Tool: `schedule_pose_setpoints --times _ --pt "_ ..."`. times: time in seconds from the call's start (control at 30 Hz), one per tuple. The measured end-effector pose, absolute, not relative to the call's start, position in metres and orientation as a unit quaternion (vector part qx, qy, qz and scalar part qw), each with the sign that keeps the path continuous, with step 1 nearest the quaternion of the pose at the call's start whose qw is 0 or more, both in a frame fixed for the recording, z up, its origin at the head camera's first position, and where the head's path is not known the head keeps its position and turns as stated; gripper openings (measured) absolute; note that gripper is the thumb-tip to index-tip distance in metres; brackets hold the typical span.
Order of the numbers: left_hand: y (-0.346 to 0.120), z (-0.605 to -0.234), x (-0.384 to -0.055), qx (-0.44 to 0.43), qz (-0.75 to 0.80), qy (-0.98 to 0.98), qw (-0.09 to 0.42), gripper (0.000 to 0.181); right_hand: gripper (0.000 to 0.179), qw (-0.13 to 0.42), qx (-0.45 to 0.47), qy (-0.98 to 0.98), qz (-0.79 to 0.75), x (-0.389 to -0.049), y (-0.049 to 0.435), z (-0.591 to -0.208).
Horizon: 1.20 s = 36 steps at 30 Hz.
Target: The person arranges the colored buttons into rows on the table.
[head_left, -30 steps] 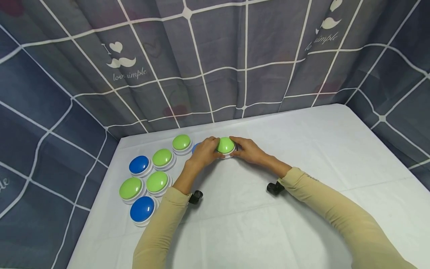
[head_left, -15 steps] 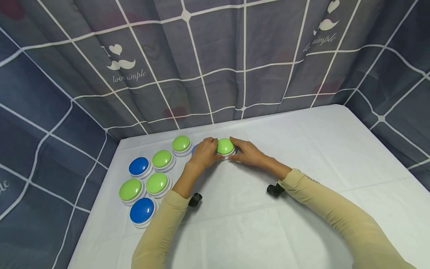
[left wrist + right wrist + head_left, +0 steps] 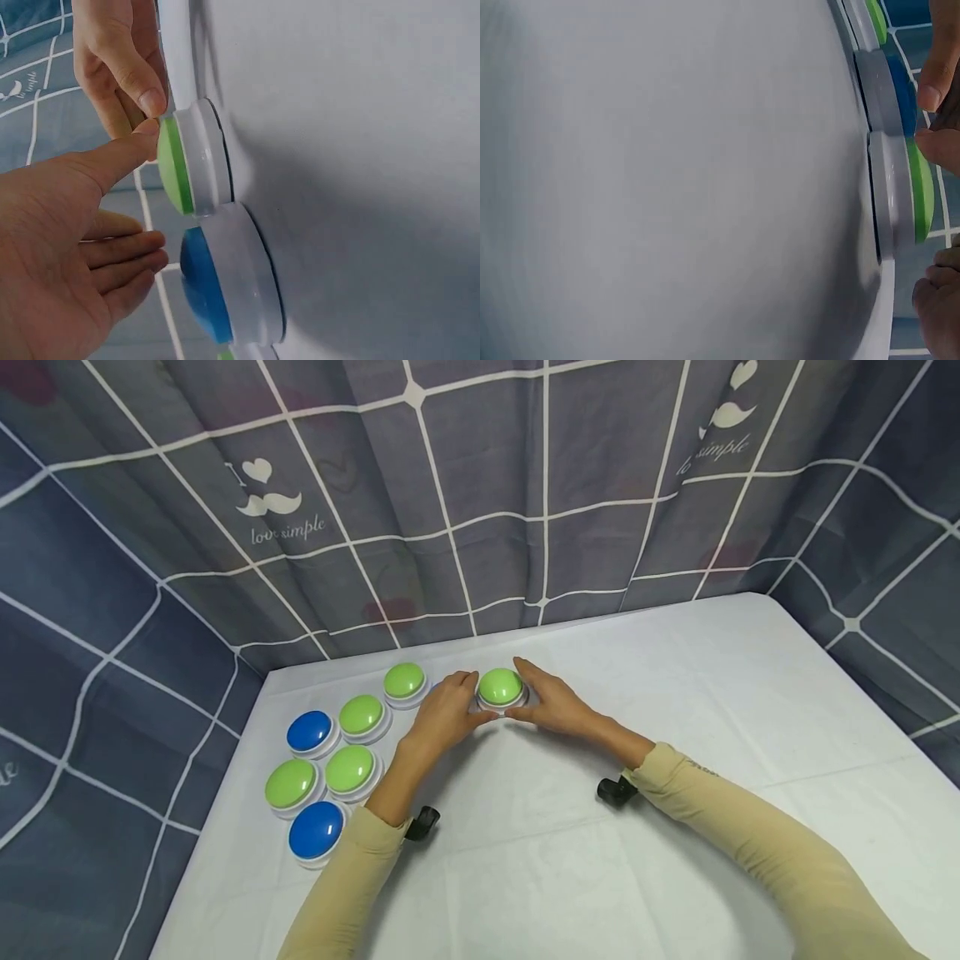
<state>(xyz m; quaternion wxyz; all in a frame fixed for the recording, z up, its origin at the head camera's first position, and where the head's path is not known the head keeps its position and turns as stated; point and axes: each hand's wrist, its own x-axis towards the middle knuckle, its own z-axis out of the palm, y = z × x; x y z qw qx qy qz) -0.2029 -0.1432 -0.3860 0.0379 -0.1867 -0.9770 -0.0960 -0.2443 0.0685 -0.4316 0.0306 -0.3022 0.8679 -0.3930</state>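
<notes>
At the near left, a blue button [image 3: 316,829] is seen on the white table [image 3: 600,877]; farther back, a green button [image 3: 500,687], set upright on the table, is flanked by the left hand [image 3: 446,710] and the right hand [image 3: 557,700], both loose and ungripping; whether it is touched cannot be told; a partly hidden blue button [image 3: 225,274] is placed just left of it; at the far side, a checked curtain [image 3: 495,485] is hung.

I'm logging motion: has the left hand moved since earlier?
Yes: judged against the curtain in the head view, the left hand shifted slightly left and away from it.
</notes>
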Motion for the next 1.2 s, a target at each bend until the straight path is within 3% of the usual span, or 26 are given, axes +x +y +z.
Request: schedule_pose_setpoints --times 0.33,0.53,1.2 --pt "-0.170 -0.374 -0.169 -0.157 -0.129 -0.977 0.066 0.076 0.090 0.013 -0.333 0.849 -0.411 -0.226 0.044 -0.424" --pt "-0.195 -0.361 -0.144 -0.108 -0.146 -0.980 0.078 0.077 0.088 0.029 -0.350 0.840 -0.413 -0.215 0.026 -0.417" --pt "-0.289 -0.358 -0.035 0.056 -0.139 -0.988 0.021 0.087 0.083 0.085 -0.463 0.789 -0.393 -0.152 -0.067 -0.417"
